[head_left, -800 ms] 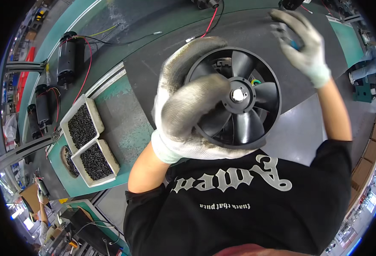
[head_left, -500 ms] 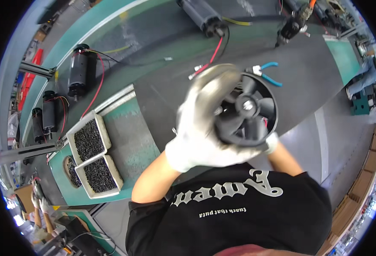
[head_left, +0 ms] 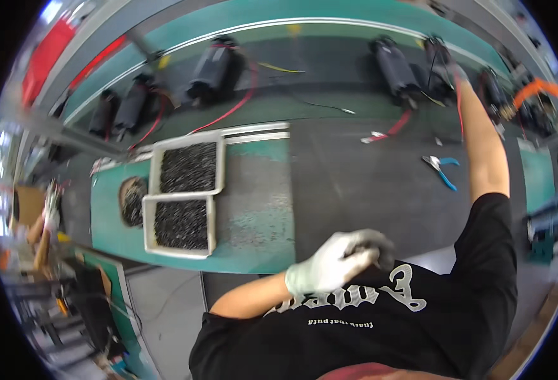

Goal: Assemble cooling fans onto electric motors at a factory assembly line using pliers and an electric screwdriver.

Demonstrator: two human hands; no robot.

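My left hand (head_left: 339,261), in a white glove, is raised in front of my chest with its fingers curled. A dark grey patch (head_left: 381,246) shows at its fingertips; blur hides whether this is a held part or soiled glove. My right arm stretches far forward over the bench. At its end my gloved right hand (head_left: 455,73) closes round the lower end of a black cylindrical motor (head_left: 438,52), though blur softens the fingers. A red wire (head_left: 461,111) hangs beside this hand. The black fan cannot be made out now.
Another black motor (head_left: 395,68) lies left of my right hand; a further motor (head_left: 211,68) lies at far left. Blue-handled pliers (head_left: 444,172) rest on the dark mat. Two white trays (head_left: 220,166) hold small black parts. An orange tool (head_left: 542,92) is at right. Another person's gloved hands (head_left: 52,212) show far left.
The black fan held up before me has gone from sight. My right hand has swung far forward to a motor, my left has dropped toward my chest, and the view has turned.
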